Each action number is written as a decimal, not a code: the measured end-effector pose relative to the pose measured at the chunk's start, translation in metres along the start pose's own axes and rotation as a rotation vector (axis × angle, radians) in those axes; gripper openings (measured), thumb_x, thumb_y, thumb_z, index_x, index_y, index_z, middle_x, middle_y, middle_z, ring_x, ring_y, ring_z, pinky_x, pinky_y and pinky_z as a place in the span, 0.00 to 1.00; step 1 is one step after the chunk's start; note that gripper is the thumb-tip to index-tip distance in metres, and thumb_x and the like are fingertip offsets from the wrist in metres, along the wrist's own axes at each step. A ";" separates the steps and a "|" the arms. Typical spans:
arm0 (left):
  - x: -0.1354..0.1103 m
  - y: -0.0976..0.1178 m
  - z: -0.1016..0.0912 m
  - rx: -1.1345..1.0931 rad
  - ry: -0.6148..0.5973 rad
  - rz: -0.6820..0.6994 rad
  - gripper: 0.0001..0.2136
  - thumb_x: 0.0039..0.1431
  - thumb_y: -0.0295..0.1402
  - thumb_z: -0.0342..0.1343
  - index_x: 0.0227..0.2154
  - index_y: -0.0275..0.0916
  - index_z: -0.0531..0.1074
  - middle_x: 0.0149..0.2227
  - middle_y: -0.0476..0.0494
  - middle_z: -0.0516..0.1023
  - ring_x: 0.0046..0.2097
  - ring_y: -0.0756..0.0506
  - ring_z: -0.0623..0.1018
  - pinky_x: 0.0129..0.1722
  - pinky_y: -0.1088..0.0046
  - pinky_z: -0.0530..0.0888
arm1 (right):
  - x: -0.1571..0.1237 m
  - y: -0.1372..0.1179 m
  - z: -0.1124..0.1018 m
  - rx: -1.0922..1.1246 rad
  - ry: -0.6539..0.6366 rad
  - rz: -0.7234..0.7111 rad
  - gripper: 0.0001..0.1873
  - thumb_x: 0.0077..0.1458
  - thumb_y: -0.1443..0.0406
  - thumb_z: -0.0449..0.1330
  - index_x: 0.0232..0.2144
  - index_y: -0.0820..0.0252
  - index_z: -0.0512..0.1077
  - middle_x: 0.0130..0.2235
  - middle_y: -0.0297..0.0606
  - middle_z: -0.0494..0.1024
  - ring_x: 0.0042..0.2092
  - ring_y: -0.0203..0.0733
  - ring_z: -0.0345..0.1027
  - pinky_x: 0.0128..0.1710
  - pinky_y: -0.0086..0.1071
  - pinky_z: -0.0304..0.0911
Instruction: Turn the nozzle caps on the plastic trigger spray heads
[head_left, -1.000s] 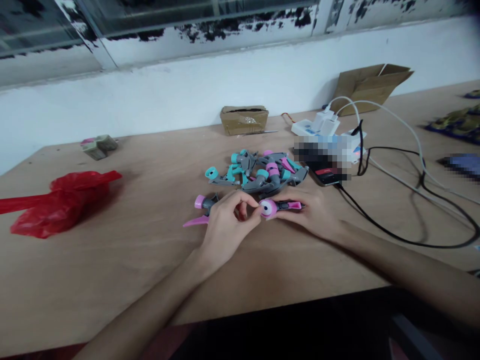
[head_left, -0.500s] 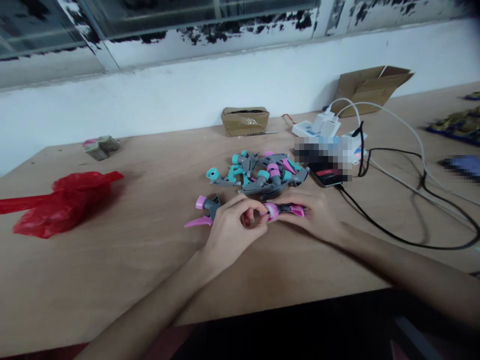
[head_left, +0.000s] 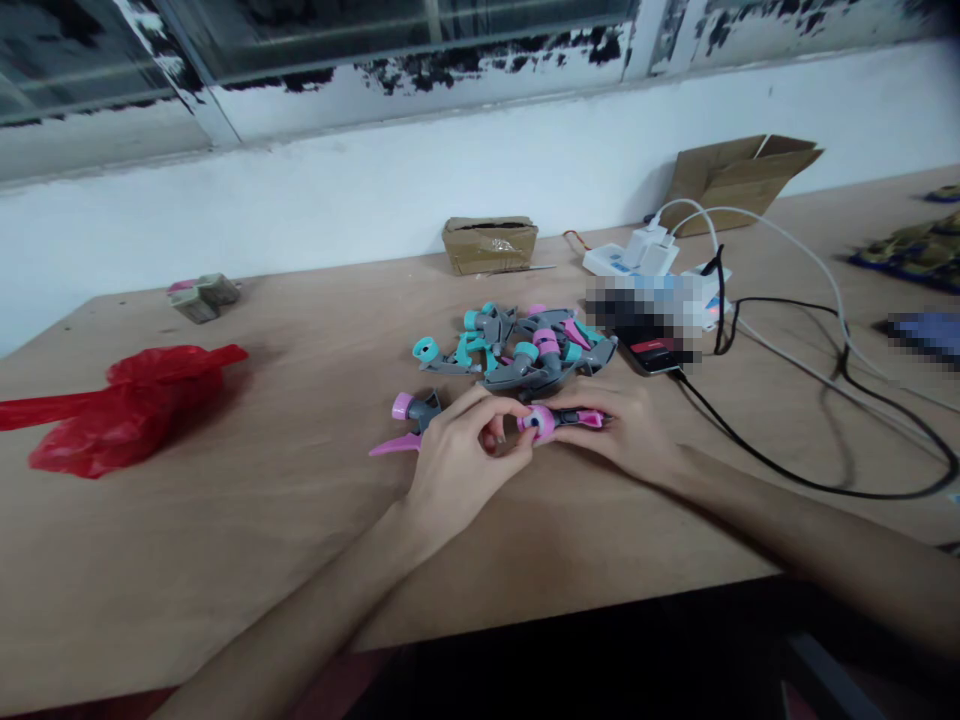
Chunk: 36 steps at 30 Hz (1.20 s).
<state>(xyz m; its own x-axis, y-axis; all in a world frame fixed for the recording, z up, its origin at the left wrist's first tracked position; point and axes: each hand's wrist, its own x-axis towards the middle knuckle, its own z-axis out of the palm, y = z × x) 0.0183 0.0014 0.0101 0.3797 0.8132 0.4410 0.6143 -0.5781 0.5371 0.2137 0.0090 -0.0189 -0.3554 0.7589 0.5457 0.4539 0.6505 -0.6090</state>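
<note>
My right hand (head_left: pixel 626 432) grips a pink spray-trigger head (head_left: pixel 564 420) low over the wooden table (head_left: pixel 300 560). My left hand (head_left: pixel 457 462) pinches the round pink nozzle cap at its left end, fingers curled. Just behind my hands lies a pile of grey trigger heads with teal and pink parts (head_left: pixel 525 348). A loose pink-and-grey trigger head (head_left: pixel 409 422) lies to the left of my left hand.
A crumpled red plastic bag (head_left: pixel 124 405) lies at the left. A small taped box (head_left: pixel 490 243) and an open cardboard box (head_left: pixel 739 172) stand by the wall. A power strip (head_left: pixel 634 258), a phone (head_left: pixel 652 350) and black and white cables (head_left: pixel 817 400) spread at the right.
My left fingers have closed round the pink nozzle cap, whose open face showed a second ago. Both hands stay in the same spot.
</note>
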 end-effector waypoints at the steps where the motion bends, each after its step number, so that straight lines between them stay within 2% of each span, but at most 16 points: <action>1: 0.000 0.000 0.000 -0.001 -0.003 -0.003 0.03 0.51 0.29 0.56 0.30 0.39 0.73 0.24 0.52 0.64 0.24 0.53 0.64 0.23 0.78 0.63 | 0.000 0.000 0.000 0.000 -0.002 0.001 0.11 0.49 0.59 0.61 0.36 0.56 0.74 0.35 0.36 0.78 0.38 0.39 0.71 0.39 0.34 0.65; 9: -0.001 -0.002 0.002 -0.027 -0.016 -0.001 0.03 0.51 0.27 0.56 0.30 0.39 0.73 0.23 0.53 0.63 0.24 0.53 0.64 0.24 0.77 0.63 | -0.002 0.001 0.001 -0.009 -0.006 0.008 0.12 0.49 0.58 0.61 0.36 0.56 0.74 0.36 0.36 0.78 0.38 0.40 0.71 0.39 0.35 0.65; 14: -0.002 -0.004 0.003 -0.047 -0.041 0.061 0.04 0.54 0.27 0.54 0.32 0.38 0.73 0.22 0.53 0.62 0.25 0.53 0.64 0.25 0.77 0.63 | -0.002 0.003 0.002 0.014 -0.008 0.012 0.12 0.49 0.60 0.62 0.36 0.57 0.73 0.36 0.36 0.78 0.38 0.39 0.71 0.39 0.33 0.65; 19: -0.001 -0.006 0.002 -0.072 -0.057 0.143 0.05 0.56 0.25 0.52 0.31 0.39 0.73 0.26 0.51 0.67 0.26 0.53 0.66 0.26 0.78 0.64 | -0.002 0.003 0.003 0.023 -0.022 -0.001 0.10 0.51 0.61 0.60 0.36 0.57 0.73 0.36 0.36 0.78 0.39 0.39 0.71 0.39 0.34 0.66; 23: 0.001 -0.007 -0.001 -0.098 -0.113 0.167 0.05 0.56 0.26 0.53 0.31 0.40 0.73 0.29 0.50 0.69 0.27 0.53 0.67 0.28 0.77 0.65 | -0.003 0.002 0.003 0.027 -0.024 0.006 0.10 0.50 0.60 0.60 0.35 0.57 0.73 0.36 0.36 0.78 0.38 0.39 0.71 0.39 0.34 0.67; 26: 0.003 -0.007 -0.002 -0.113 -0.122 0.121 0.03 0.56 0.28 0.54 0.31 0.40 0.73 0.26 0.51 0.67 0.27 0.53 0.66 0.27 0.77 0.64 | -0.002 0.001 0.003 0.016 -0.019 0.004 0.11 0.49 0.59 0.61 0.35 0.57 0.74 0.36 0.36 0.78 0.38 0.39 0.71 0.38 0.33 0.67; 30: 0.004 -0.009 0.001 -0.079 -0.076 0.020 0.03 0.55 0.31 0.55 0.28 0.39 0.71 0.22 0.54 0.63 0.25 0.52 0.64 0.25 0.77 0.61 | -0.001 0.000 0.003 -0.034 0.019 -0.007 0.12 0.49 0.58 0.61 0.37 0.56 0.73 0.37 0.37 0.78 0.39 0.41 0.72 0.39 0.35 0.67; 36: 0.003 -0.009 0.000 -0.070 -0.083 0.023 0.06 0.58 0.33 0.51 0.29 0.38 0.71 0.25 0.51 0.67 0.28 0.51 0.67 0.28 0.76 0.64 | 0.001 0.002 0.001 -0.078 0.026 -0.028 0.12 0.49 0.59 0.61 0.37 0.57 0.73 0.35 0.35 0.77 0.37 0.38 0.71 0.37 0.33 0.66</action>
<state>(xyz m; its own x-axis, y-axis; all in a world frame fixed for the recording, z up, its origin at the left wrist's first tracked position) 0.0139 0.0094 0.0065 0.4509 0.8009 0.3940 0.5558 -0.5973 0.5781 0.2134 0.0108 -0.0203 -0.3484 0.7386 0.5771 0.5069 0.6664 -0.5469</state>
